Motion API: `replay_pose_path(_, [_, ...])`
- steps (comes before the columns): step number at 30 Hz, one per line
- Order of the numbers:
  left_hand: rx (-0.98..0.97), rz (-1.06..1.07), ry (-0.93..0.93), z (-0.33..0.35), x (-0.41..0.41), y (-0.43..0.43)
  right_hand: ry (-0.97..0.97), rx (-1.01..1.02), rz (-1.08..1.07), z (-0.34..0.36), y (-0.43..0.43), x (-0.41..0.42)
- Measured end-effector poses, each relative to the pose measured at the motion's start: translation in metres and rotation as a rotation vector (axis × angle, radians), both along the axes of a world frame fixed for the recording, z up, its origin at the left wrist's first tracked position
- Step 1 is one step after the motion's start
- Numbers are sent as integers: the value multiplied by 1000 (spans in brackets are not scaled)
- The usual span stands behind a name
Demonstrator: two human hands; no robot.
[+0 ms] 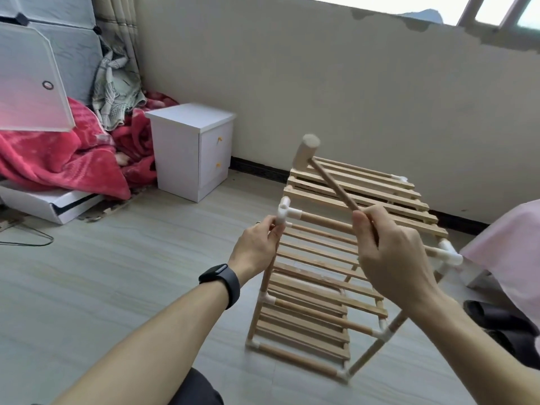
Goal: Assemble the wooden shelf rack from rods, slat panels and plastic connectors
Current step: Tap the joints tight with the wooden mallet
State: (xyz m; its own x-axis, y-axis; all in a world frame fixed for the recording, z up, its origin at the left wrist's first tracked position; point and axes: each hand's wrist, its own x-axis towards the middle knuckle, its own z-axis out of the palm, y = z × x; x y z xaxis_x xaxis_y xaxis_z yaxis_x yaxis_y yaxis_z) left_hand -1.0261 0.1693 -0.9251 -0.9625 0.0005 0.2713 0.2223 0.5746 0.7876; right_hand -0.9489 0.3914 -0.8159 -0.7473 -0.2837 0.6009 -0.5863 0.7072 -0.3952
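White plastic marks your target: the connector (285, 211) caps the near left corner of the rack (321, 287), which stands on the floor (146, 273) towards its far edge by the wall. One socket of the connector points up and is empty.

Your left hand (257, 247) pinches the connector at its lower stem, where the upright rod (267, 276) enters, thumb and fingertips closed on it.

Your right hand (391, 252) is clenched round the low end of the mallet (306, 154). The handle runs from that grip up, away and to your left. The head hangs over the far left corner of the top panel (365, 194), slightly blurred.

So the connector lies below the head and nearer you, left of your right hand and right against your left. The rod's long axis is near vertical, leaning a little.

If the next move is a tap to seat the connector, it should come straight down that axis. Bring the head back towards you first, and keep your left fingertips below the strike face.

No brand, label or writing can be read on the mallet, the rack or the connector.
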Motion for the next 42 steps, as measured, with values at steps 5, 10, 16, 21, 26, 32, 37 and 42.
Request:
replay_pose_path(5, [-9,2,-13,2,1,2,-304,267,-135,-2,-3,-1])
replay_pose_path(10, [-18,11,-3,1,1,2,-336,-455,12,33,-1,-7])
replay_pose_path(16, [2,1,4,0,1,2,-316,-1000,96,65,-24,-32])
replay_pose_path(21, [0,-8,-2,-4,0,1,-126,-789,27,72,-67,-60])
replay_pose_path(26, [-17,-7,3,-8,-2,0,-234,-838,62,80,-106,-86])
replay_pose_path(32, [-37,-25,7,-7,1,-1,-273,-1200,322,106,-136,-97])
replay_pose_path(37, [-46,8,7,-8,-2,-1,-350,-1035,246,64,-155,-104])
replay_pose_path(42, [-41,-11,29,-9,-1,-3,-245,-1211,342,82,-148,-113])
